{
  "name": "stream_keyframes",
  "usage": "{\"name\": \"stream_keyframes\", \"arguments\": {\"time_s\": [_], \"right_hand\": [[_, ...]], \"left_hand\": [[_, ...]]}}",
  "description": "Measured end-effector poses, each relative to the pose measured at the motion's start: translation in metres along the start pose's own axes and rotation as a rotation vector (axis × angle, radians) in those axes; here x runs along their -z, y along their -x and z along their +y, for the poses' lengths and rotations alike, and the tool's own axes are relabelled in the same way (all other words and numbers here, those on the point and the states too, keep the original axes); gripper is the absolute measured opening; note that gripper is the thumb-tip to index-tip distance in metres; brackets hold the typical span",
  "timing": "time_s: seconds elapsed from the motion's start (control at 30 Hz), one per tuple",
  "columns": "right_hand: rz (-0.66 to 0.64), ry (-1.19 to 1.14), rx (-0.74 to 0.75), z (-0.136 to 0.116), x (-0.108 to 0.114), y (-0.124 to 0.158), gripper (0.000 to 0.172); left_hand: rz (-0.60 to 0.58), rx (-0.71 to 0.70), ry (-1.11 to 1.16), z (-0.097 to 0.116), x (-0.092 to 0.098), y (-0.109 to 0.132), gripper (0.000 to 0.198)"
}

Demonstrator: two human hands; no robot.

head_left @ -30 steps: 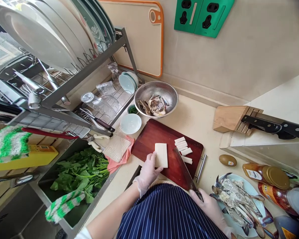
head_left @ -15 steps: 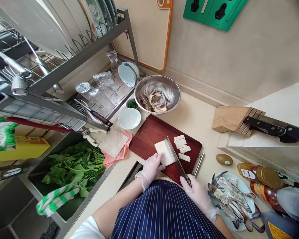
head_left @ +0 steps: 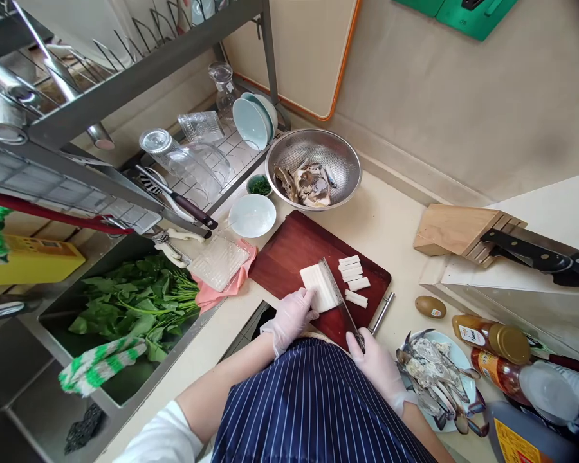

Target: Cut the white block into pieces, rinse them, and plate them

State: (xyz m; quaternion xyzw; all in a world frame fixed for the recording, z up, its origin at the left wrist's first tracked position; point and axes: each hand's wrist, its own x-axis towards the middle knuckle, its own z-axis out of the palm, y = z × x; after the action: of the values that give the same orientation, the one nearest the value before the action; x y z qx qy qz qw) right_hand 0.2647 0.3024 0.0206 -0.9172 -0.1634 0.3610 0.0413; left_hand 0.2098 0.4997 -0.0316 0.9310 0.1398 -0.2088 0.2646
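Observation:
A white food slab [head_left: 317, 286] with faint parallel lines lies on the dark red cutting board [head_left: 284, 247]; I cannot tell what food it is. My left hand [head_left: 293, 315], in a clear glove, grips the slab's near left corner with the fingers. In my gloved right hand [head_left: 377, 363] is the handle of a kitchen knife [head_left: 338, 297]. The blade stands along the slab's right edge, touching or nearly touching it. Several cut white strips [head_left: 351, 270] lie to the right of the blade.
Behind the board stand a steel colander [head_left: 350, 161] with crab pieces and a pale bowl [head_left: 252, 215]. A plate of crab [head_left: 466, 360], a kiwi [head_left: 430, 307], jars [head_left: 509, 343] and a knife block [head_left: 456, 228] are at right. Leafy greens [head_left: 139, 296] fill the sink at left.
The camera view has tilted down and shifted slightly. The knife still stands at the slab's right edge, and both hands keep their holds. The cut strips lie much as before.

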Motion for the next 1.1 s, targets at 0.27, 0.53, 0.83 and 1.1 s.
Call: {"name": "stream_keyframes", "arguments": {"time_s": [0.27,0.53,0.83,1.1], "right_hand": [[-0.015,-0.012,-0.024,0.003,-0.004,-0.003,0.035],[-0.016,-0.048,0.006,0.002,-0.005,-0.004,0.034],[-0.018,-0.082,-0.001,0.001,-0.013,-0.007,0.031],[0.006,-0.013,-0.041,-0.006,-0.012,-0.005,0.029]], "left_hand": [[0.019,0.016,-0.012,0.002,-0.002,0.002,0.045],[0.022,0.014,-0.023,0.002,-0.001,0.001,0.048],[0.005,0.011,0.013,0.002,0.007,0.005,0.043],[0.403,-0.425,0.014,0.043,0.084,-0.046,0.049]]}}
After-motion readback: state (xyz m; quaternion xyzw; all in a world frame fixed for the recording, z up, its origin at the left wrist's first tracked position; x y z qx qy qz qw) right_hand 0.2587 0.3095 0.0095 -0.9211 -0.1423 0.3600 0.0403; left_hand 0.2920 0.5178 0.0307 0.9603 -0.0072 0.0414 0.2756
